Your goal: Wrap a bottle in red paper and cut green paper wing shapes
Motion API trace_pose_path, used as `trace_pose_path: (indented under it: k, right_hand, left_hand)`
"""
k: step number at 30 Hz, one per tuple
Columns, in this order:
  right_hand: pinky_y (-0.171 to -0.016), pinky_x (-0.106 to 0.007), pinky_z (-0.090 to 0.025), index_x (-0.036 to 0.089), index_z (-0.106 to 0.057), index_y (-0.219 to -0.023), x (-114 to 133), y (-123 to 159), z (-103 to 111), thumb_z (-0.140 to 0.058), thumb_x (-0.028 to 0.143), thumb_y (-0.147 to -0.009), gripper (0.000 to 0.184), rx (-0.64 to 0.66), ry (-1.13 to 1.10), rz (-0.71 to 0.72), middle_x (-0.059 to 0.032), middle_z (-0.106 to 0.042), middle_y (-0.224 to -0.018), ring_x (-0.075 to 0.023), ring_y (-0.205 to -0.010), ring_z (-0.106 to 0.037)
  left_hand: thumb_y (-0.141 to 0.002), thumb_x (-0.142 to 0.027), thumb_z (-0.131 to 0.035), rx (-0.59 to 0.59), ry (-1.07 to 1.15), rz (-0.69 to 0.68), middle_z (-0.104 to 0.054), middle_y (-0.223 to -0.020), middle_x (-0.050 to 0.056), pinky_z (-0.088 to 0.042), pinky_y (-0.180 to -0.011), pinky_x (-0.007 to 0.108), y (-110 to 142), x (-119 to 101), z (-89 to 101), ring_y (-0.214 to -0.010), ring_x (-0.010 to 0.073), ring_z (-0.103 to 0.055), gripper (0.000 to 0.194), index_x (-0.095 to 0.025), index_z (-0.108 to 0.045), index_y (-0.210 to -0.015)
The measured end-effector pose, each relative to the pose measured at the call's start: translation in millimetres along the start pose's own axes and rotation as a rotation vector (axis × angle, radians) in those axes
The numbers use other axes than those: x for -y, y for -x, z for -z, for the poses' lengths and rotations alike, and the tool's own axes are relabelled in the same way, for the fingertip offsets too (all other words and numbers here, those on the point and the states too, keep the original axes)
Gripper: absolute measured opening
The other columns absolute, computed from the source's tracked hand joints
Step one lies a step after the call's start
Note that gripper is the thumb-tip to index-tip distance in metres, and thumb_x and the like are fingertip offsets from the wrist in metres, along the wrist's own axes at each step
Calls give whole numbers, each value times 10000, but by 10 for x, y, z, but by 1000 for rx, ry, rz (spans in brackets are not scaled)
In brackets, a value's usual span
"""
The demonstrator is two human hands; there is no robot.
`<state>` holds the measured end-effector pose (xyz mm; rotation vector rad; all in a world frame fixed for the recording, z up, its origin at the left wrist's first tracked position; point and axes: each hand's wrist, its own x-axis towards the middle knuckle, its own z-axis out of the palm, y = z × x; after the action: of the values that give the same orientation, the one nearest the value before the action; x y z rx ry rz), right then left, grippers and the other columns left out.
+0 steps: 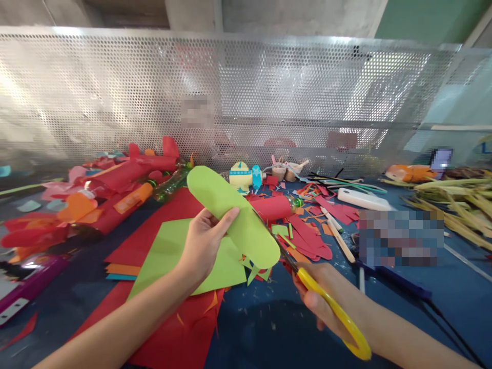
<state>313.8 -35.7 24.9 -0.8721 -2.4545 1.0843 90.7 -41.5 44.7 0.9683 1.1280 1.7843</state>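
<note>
My left hand (207,238) pinches a long light-green paper piece (246,225) with rounded ends, thumb on top and fingers underneath. A pair of yellow-handled scissors (334,307) is in my right hand (315,297). Its dark blades lie along the paper piece's right edge; whether they are apart is hard to see. Beneath the piece, a sheet of light-green paper (157,256) rests on red paper (169,328). Small green scraps (255,271) lie just below the piece. Behind it is a bottle wrapped in red paper (272,207).
Several red-wrapped bottles (123,177) lie at the left, near a purple object (38,282). At the right are red paper cutouts (307,238), a glue gun (400,282), a white device (363,199) and dried stalks (457,195). A perforated metal screen (246,92) runs behind the blue table.
</note>
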Motion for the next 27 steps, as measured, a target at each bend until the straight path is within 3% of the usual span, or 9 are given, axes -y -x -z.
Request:
trace_pose_path:
  k: [8,12,18,27]
  right_hand:
    - [-481,-284,-333,193,-459,-712,153,59,96,-110,822,-758,721,26,87,56,-51,-528,-664,-151,-550,-439]
    - [-509,-283,-375,195,-505,-747,186,96,124,-123,775,-807,696,-11,113,77,-57,-552,-711,-162,-594,-467]
    - [-500,-272,-374,193,-514,-776,157,103,126,-121,778,-806,706,2,78,93,-42,-539,-696,-150,-569,-444]
    - [-509,-288,-350,184,-486,-770,200,81,146,-74,789,-788,732,25,105,72,-58,-533,-720,-161,-579,-446]
  left_hand:
    - [-654,-266,-786,50,-36,-8,-760,-848,54,-565,-727,289,11,25,7,-774,202,-703,241,-157,-717,-858]
    - [-612,-281,-810,26,-57,36,-760,-878,73,-567,-739,327,31,17,-7,-812,242,-706,287,-152,-716,-851]
    - [-619,-314,-799,-20,-119,-32,-764,-846,68,-581,-694,344,23,-7,-7,-794,261,-711,258,-166,-714,-812]
    - [-605,-311,-807,13,-215,-47,-766,-829,39,-583,-719,329,106,-1,-38,-799,254,-712,190,-200,-742,-744]
